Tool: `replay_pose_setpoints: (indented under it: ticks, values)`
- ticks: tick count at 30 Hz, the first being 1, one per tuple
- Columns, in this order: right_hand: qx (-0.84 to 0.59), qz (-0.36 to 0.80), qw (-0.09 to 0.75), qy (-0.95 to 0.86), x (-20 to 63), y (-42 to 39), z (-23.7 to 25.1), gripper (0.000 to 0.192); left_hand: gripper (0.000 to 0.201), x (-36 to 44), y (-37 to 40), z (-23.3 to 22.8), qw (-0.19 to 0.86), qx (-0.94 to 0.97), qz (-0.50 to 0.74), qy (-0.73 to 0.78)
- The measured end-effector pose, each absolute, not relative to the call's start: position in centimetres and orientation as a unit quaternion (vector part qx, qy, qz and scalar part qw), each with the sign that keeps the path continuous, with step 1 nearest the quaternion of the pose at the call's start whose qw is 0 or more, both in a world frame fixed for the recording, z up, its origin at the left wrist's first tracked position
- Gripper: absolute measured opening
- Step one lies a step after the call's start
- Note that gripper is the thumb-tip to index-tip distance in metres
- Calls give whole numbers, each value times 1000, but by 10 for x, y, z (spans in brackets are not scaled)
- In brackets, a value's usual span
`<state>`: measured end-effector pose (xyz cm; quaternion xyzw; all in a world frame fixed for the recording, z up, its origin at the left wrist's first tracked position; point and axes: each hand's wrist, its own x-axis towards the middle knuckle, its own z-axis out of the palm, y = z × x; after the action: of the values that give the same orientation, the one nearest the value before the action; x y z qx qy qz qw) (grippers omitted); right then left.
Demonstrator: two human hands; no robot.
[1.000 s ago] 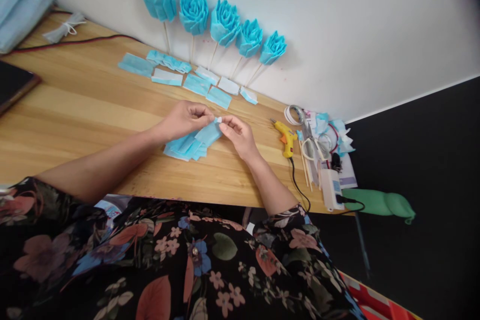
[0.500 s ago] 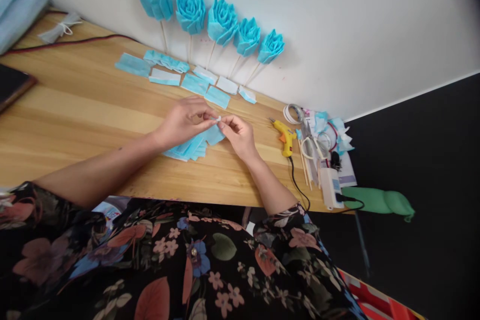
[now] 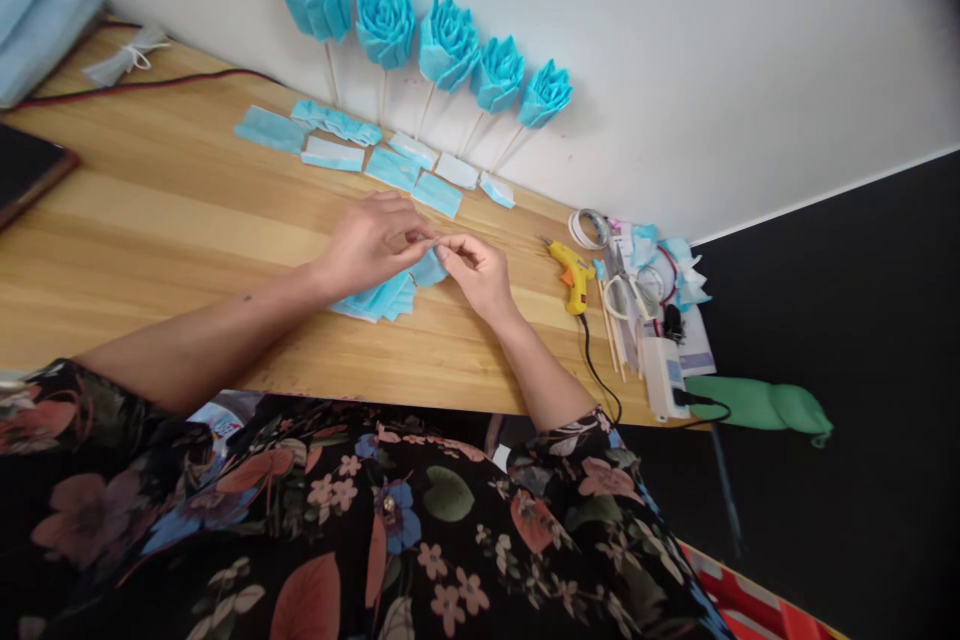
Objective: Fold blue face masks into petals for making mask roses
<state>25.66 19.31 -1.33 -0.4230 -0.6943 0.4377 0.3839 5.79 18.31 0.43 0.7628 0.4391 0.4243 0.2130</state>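
Between my two hands is a small piece of blue fabric (image 3: 429,269), pinched at its upper edge. My left hand (image 3: 379,238) holds that edge between thumb and forefinger. From the other side my right hand (image 3: 477,270) pinches the same piece, its fingertips almost touching the left ones. The exact fold under the fingertips is hidden. Beneath and beside my left hand lies a fanned stack of blue fabric pieces (image 3: 386,300), partly covered by the hand. Beyond my hands, several flat blue and white strips (image 3: 394,169) lie on the wooden table (image 3: 187,210).
Several blue fabric flowers (image 3: 448,45) on thin sticks lean against the wall. To the right are a yellow glue gun (image 3: 573,276) with its cord, a tape roll (image 3: 589,229), scissors (image 3: 619,298) and a white power strip (image 3: 663,378). A dark device (image 3: 30,170) lies at the left.
My fingertips have closed further over the upper edge of the blue piece, and the small white bit that showed there is now covered. The whole view has shifted slightly.
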Motion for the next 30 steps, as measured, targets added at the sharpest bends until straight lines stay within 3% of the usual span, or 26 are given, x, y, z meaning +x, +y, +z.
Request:
replay_pose_setpoints:
  ticks: [12, 22, 30]
  values:
    - [-411, 420, 391, -708, 257, 193, -10, 16, 24, 59, 181, 6, 540, 518, 479, 459]
    - [-429, 454, 404, -669, 263, 202, -22, 24, 18, 52, 189, 3, 522, 492, 511, 474]
    - [-485, 464, 494, -554, 276, 231, -32, 30, 18, 39, 204, -4, 471, 522, 507, 499]
